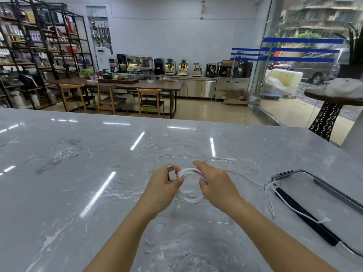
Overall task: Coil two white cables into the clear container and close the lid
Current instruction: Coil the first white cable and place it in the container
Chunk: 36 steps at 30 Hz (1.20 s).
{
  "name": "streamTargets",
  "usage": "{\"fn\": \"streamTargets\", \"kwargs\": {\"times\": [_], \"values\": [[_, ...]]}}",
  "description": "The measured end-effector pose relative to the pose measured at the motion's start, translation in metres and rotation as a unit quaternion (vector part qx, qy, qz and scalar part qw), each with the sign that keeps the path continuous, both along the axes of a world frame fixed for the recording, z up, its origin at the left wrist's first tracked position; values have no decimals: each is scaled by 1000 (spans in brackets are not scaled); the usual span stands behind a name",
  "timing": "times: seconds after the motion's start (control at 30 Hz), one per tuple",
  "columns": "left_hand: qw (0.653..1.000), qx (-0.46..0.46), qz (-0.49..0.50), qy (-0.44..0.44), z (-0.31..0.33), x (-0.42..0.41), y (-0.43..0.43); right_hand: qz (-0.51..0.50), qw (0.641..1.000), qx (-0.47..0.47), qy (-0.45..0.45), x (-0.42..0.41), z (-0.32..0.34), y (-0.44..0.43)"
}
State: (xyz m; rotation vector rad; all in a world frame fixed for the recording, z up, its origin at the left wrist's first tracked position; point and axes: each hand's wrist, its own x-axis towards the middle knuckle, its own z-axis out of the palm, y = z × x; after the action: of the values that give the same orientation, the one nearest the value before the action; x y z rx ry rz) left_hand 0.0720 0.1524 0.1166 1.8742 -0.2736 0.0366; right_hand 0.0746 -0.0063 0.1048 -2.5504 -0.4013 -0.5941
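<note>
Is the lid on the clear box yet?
No, it is off. The lid lies flat on the counter, right of the open clear box, with a loose white cable draped across it.

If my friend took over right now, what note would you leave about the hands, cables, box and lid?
Left hand: pinching the USB plug end of the first cable, holding its loops.
Right hand: gripping the other side of the same coil.
The coil is held above the open container, not yet laid in.
Second cable: loose, uncoiled, draped over the lid, which lies to the right on the counter.
Done: first cable mostly coiled.
Left: drop it in, coil and add the second cable, close the lid.
</note>
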Motion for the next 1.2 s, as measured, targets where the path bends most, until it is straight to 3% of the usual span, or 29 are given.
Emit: {"fn": "streamTargets", "kwargs": {"times": [0.07, 0.1, 0.2, 0.27, 0.33, 0.43, 0.57, 0.8, 0.97, 1.1, 1.2], "values": [[985, 147, 41, -75, -4, 2, -3, 29, 998, 55, 4, -1, 0, 0], [980, 179, 46, -77, -6, 3, -4, 42, 994, 103, 13, -1, 2, -1], [995, 104, 2, 2, -8, 3, -8, 72, 972, 215, 54, -2, 6, -2], [998, 62, -4, 12, -8, 2, -8, 72, 987, 142, 22, -3, 5, -3], [999, 25, -18, 15, -7, 4, -6, 73, 994, -5, -86, -1, 0, -5], [998, -10, -58, 36, -5, 6, -4, 47, 958, -135, -250, 3, -3, -10], [990, -82, -105, 48, 1, 6, -5, 16, 909, -177, -378, 7, -1, -15], [983, -134, -91, 92, 9, 8, -11, -22, 886, -194, -420, 12, 3, -22], [996, -51, -27, 68, 7, 10, -19, -31, 927, -138, -346, 15, -5, -22], [993, -95, -2, 65, 7, 14, -19, -18, 987, 55, -152, 6, 1, -15], [976, -191, 12, 105, 6, 19, -17, 1, 980, 196, -29, 4, 3, -13]]}}
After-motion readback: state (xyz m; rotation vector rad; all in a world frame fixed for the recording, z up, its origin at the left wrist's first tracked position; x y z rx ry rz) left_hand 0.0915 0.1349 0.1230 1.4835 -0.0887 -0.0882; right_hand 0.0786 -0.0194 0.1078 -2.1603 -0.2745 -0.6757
